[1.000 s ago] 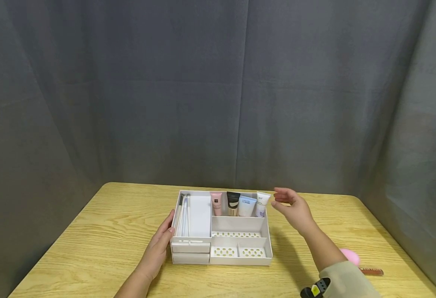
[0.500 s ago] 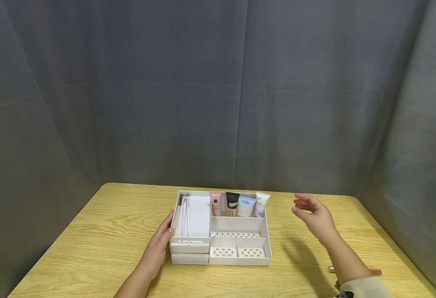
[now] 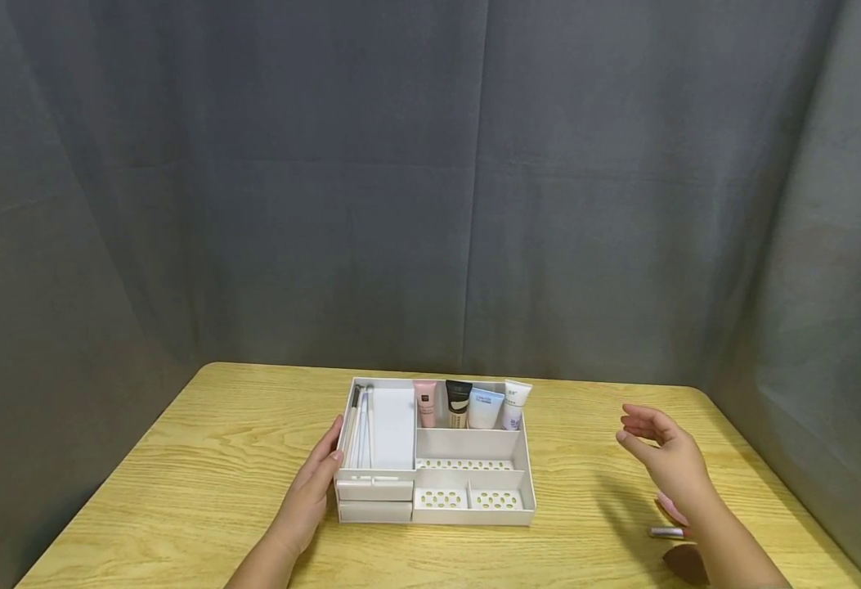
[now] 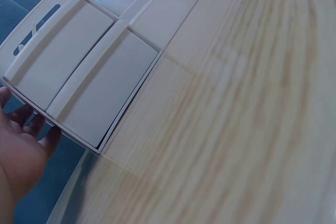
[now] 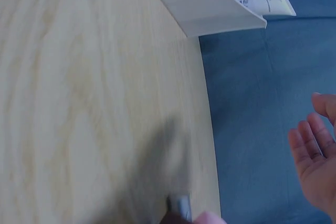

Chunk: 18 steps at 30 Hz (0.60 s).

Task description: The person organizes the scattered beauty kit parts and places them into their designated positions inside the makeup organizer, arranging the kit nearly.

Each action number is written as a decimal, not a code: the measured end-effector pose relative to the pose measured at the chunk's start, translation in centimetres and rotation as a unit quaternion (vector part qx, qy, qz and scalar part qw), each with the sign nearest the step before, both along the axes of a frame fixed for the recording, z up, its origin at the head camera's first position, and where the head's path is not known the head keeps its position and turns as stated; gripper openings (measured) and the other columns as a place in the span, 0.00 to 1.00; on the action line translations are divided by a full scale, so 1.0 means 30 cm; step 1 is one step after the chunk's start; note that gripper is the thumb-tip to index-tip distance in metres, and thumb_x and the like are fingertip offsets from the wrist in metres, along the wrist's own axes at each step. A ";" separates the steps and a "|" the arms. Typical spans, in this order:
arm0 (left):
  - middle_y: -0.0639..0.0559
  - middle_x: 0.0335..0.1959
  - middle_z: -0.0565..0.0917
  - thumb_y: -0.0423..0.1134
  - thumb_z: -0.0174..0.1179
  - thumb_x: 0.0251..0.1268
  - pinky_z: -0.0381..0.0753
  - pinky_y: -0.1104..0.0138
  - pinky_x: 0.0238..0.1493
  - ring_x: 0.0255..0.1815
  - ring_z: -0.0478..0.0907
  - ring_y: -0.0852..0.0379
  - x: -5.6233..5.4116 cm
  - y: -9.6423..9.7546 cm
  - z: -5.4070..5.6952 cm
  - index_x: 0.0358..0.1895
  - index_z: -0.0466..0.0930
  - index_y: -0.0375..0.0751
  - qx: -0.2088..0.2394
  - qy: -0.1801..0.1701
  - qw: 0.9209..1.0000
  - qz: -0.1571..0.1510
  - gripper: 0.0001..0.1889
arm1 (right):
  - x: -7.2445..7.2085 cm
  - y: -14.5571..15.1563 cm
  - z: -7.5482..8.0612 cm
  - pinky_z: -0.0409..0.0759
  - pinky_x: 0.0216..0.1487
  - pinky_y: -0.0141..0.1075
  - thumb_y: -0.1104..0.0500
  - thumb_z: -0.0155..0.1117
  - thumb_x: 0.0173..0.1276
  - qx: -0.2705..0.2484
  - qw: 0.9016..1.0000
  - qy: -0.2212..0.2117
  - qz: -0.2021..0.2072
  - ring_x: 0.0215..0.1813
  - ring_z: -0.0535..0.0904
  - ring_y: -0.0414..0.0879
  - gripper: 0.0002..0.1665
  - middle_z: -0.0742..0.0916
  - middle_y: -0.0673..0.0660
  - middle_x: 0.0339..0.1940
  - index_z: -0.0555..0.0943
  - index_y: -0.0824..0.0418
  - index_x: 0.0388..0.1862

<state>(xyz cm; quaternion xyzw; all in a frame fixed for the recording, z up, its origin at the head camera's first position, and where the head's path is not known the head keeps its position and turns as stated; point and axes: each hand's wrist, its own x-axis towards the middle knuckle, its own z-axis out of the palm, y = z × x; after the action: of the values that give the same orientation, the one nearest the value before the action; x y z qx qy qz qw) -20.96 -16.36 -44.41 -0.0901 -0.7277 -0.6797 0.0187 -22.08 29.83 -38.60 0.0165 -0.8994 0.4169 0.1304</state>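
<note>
My left hand [image 3: 308,495] rests against the left side of a white desktop organizer [image 3: 474,517], fingertips touching its side wall in the left wrist view. Thin makeup brushes [image 3: 370,425] lie along the left compartment, above two drawers [image 4: 105,85]. Across the back right compartment stand a pink tube [image 3: 426,406], a black-topped tube [image 3: 458,401], a light blue tube [image 3: 485,409] and a white tube [image 3: 516,397] leaning right. My right hand [image 3: 669,462] hovers right of the organizer with nothing in it, fingers loosely bent and thumb apart.
Near my right forearm lie a slim tube with a silvery cap [image 3: 667,532], a pink rounded thing [image 3: 670,509] and a dark brown thing [image 3: 683,563], the last two partly hidden by the arm. A grey curtain [image 3: 327,204] hangs behind the wooden table [image 3: 180,483].
My right hand has moved away from beside the white tube, to the right and closer to the front. The left hand and the organizer stay nearly where they were.
</note>
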 end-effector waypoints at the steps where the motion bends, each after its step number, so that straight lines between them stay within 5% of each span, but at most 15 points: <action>1: 0.45 0.81 0.46 0.47 0.38 0.80 0.39 0.50 0.79 0.82 0.39 0.43 0.000 0.000 -0.001 0.79 0.47 0.45 0.000 0.001 1.000 0.000 0.30 | 0.007 0.009 -0.003 0.73 0.43 0.14 0.48 0.62 0.71 -0.001 1.000 0.002 -0.001 0.44 0.69 0.14 0.31 0.81 0.35 0.48 0.72 0.61 0.67; 8: 0.46 0.81 0.46 0.48 0.38 0.80 0.40 0.53 0.79 0.82 0.40 0.44 0.002 0.001 0.002 0.79 0.47 0.46 -0.006 -0.002 1.000 0.001 0.30 | 0.045 0.076 -0.029 0.71 0.41 0.12 0.50 0.64 0.70 0.001 1.000 0.000 -0.019 0.42 0.69 0.13 0.31 0.75 0.18 0.39 0.72 0.64 0.66; 15: 0.46 0.81 0.46 0.48 0.38 0.80 0.49 0.86 0.68 0.82 0.40 0.45 0.002 0.001 0.002 0.79 0.47 0.46 -0.004 -0.002 1.000 -0.001 0.30 | 0.084 0.135 -0.060 0.74 0.40 0.14 0.52 0.64 0.70 -0.023 0.999 0.009 -0.027 0.42 0.71 0.14 0.30 0.76 0.19 0.39 0.72 0.69 0.64; 18: 0.45 0.81 0.46 0.48 0.38 0.80 0.50 0.92 0.61 0.82 0.40 0.45 0.004 0.000 0.000 0.79 0.47 0.45 0.000 0.004 1.000 -0.003 0.30 | 0.102 0.158 -0.073 0.72 0.40 0.12 0.51 0.65 0.69 -0.027 0.999 0.003 -0.046 0.42 0.71 0.13 0.30 0.76 0.18 0.38 0.73 0.69 0.63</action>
<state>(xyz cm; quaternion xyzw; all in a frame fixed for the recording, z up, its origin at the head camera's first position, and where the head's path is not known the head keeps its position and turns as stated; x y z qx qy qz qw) -20.84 -16.36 -44.42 -0.0953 -0.7272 -0.6795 0.0195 -19.03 34.58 -40.79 -0.0270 -0.8873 0.4345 0.1520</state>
